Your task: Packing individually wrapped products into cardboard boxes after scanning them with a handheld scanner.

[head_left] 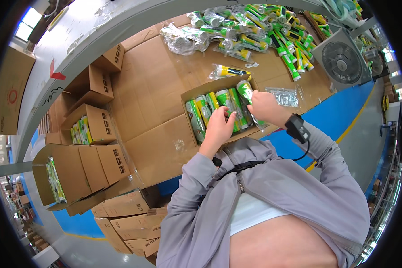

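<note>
Grey jacket (263, 183) of the person is nearest, and from it both sleeves go forward to the near side of the bench (147, 89), which is covered by brown cardboard. The right arm is bent at the elbow, and its forearm, with a black device (298, 128) at the wrist, comes in from the right. The right hand (268, 107) has its fingers curled on a green and white cylinder (244, 88), so this grip is closed around it; the cylinder leans at the right end of an open carton (210, 88). The left forearm rises more straight, and the left hand (217, 128) is bent over the near part of the same carton, fingers a little apart, close to the row of green and yellow cylinders (226, 99); whether its grip holds one, I cannot tell. Just beyond the carton lies a bagged yellow and black item (231, 72), and farther is a pile of wrapped pieces (250, 33). Clear plastic packaging (282, 97) lies to the right.
</note>
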Tool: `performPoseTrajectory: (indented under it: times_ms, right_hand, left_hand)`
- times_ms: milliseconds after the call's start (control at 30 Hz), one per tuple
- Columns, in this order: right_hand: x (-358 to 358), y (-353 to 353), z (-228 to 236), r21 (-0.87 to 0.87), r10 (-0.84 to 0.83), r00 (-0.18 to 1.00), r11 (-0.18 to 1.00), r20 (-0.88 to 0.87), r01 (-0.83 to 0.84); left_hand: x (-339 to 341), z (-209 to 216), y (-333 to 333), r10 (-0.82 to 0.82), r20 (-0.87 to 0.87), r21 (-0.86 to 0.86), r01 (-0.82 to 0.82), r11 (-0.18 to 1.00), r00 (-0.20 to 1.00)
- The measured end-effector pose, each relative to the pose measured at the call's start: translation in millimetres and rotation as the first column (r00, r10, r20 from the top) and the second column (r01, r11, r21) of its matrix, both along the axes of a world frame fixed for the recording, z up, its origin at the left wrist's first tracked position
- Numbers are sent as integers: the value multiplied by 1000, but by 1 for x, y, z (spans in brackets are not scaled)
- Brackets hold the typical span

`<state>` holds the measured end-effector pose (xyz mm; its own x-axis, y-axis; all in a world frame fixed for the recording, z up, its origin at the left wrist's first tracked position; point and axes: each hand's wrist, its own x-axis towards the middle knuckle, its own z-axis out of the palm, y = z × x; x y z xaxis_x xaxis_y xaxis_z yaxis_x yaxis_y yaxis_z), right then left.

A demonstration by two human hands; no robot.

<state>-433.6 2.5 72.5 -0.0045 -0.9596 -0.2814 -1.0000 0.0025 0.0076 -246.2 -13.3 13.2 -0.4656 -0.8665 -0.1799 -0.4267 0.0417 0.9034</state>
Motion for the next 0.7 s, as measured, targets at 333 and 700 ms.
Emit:
performPoseTrajectory:
  times_ms: [333,700]
  right_hand:
    - [1,-11,-88,263,-78,979,956,-186,126]
    - [-12,-52,-86,241,-52,999,969,7,49]
  left_hand:
    - [27,22,6,128,82,-215,-108,971,988]
    - [77,0,1,361,154,-151,-339,928,920]
